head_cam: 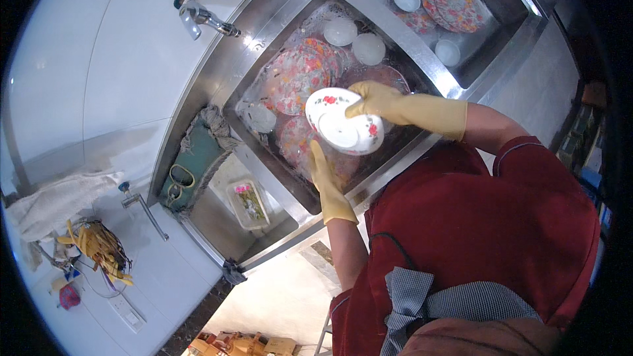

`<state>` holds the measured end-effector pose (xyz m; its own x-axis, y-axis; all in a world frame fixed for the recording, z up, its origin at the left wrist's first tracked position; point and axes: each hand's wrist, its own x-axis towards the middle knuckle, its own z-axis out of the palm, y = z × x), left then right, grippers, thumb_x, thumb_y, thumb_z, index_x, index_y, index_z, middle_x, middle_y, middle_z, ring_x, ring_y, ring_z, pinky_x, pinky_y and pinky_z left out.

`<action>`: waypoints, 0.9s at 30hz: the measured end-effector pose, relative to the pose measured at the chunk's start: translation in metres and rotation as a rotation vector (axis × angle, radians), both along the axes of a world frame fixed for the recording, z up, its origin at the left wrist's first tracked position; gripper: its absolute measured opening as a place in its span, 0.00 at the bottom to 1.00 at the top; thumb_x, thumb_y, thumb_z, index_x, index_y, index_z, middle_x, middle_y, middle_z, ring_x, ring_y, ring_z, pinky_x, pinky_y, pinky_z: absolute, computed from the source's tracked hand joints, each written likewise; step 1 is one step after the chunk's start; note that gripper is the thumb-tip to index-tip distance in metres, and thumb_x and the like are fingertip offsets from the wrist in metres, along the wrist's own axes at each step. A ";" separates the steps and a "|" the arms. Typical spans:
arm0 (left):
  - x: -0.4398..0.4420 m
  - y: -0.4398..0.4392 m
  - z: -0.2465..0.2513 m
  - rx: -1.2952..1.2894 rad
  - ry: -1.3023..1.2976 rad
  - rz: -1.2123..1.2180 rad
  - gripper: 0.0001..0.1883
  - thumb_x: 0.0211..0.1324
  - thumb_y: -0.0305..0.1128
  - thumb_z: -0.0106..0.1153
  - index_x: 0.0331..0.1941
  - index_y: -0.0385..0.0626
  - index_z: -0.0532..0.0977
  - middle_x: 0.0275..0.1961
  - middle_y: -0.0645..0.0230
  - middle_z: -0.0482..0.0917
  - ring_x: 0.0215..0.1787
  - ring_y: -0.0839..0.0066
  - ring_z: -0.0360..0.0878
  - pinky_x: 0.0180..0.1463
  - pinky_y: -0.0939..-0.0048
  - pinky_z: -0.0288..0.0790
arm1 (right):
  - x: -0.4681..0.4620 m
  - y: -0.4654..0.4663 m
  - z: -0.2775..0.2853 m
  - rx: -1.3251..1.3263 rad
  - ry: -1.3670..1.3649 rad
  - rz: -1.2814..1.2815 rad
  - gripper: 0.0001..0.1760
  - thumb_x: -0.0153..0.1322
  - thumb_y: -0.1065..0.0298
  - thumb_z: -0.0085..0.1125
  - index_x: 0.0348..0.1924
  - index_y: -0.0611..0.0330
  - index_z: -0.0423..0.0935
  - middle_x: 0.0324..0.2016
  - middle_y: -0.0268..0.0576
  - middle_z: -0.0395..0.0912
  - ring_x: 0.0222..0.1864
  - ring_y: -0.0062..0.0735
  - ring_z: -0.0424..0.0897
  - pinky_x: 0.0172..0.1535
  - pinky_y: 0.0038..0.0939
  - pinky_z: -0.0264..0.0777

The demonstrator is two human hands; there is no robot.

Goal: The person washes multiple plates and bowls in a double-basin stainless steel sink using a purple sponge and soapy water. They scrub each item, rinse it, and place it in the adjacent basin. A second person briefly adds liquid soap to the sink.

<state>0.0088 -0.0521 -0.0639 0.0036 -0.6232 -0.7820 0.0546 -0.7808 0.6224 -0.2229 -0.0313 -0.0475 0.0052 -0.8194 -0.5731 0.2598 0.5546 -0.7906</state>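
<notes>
A white plate with red floral decoration (344,121) is tilted above the middle sink basin (262,160). My right hand (376,101), in a yellow rubber glove, grips its rim, the thumb on the plate's face. My left hand (324,170), gloved alike, is just below the plate with fingers extended, and holds nothing that I can see. Beneath, patterned plates in red and orange (299,79) lie in cloudy water. Two pale round bowls (340,31) sit near the basin's far corner, and another pale bowl (260,118) lies at its left side.
The right basin holds patterned plates (454,7) and small white bowls (448,53). In the left basin is a clear plastic container (248,204); scissors (181,176) lie on a green board beside it. A metal faucet (210,20) juts from the wall. Yellow gloves (96,249) hang at left.
</notes>
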 end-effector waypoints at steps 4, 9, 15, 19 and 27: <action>-0.005 0.019 0.005 -0.235 0.380 -0.248 0.31 0.81 0.53 0.42 0.75 0.44 0.61 0.70 0.54 0.74 0.66 0.61 0.78 0.66 0.58 0.76 | -0.022 0.000 -0.004 0.019 -0.402 -0.113 0.20 0.67 0.72 0.76 0.51 0.63 0.84 0.42 0.45 0.89 0.42 0.31 0.88 0.49 0.33 0.81; -0.002 0.038 0.025 -0.321 0.449 -0.214 0.30 0.83 0.52 0.39 0.70 0.35 0.66 0.65 0.57 0.79 0.62 0.69 0.80 0.62 0.68 0.75 | -0.047 -0.015 -0.030 0.016 0.843 0.268 0.24 0.73 0.58 0.68 0.56 0.65 0.81 0.49 0.55 0.87 0.52 0.51 0.86 0.56 0.42 0.79; 0.028 0.043 0.013 -0.334 0.169 -0.250 0.25 0.80 0.42 0.47 0.68 0.34 0.70 0.59 0.55 0.82 0.56 0.70 0.83 0.56 0.70 0.77 | -0.052 -0.031 -0.081 0.013 1.260 0.612 0.27 0.75 0.67 0.59 0.68 0.56 0.74 0.66 0.55 0.75 0.66 0.56 0.76 0.67 0.44 0.72; 0.049 0.052 -0.009 -0.526 -0.199 -0.488 0.18 0.73 0.29 0.51 0.60 0.36 0.80 0.56 0.58 0.83 0.48 0.71 0.85 0.53 0.72 0.77 | -0.015 -0.013 -0.100 -0.031 0.987 0.532 0.29 0.72 0.73 0.59 0.68 0.55 0.75 0.67 0.54 0.74 0.66 0.52 0.77 0.67 0.43 0.73; 0.039 0.057 -0.031 -0.365 0.168 -0.171 0.16 0.68 0.24 0.54 0.56 0.33 0.81 0.50 0.66 0.85 0.47 0.76 0.83 0.51 0.72 0.77 | 0.106 0.024 -0.040 -0.802 0.597 0.664 0.21 0.76 0.61 0.56 0.59 0.60 0.82 0.65 0.58 0.77 0.65 0.56 0.77 0.71 0.54 0.65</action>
<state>0.0479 0.0050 -0.0952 -0.2318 -0.8395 -0.4914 0.0680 -0.5179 0.8527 -0.1172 -0.0068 -0.0872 0.4693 -0.8820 0.0437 -0.4154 -0.2641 -0.8704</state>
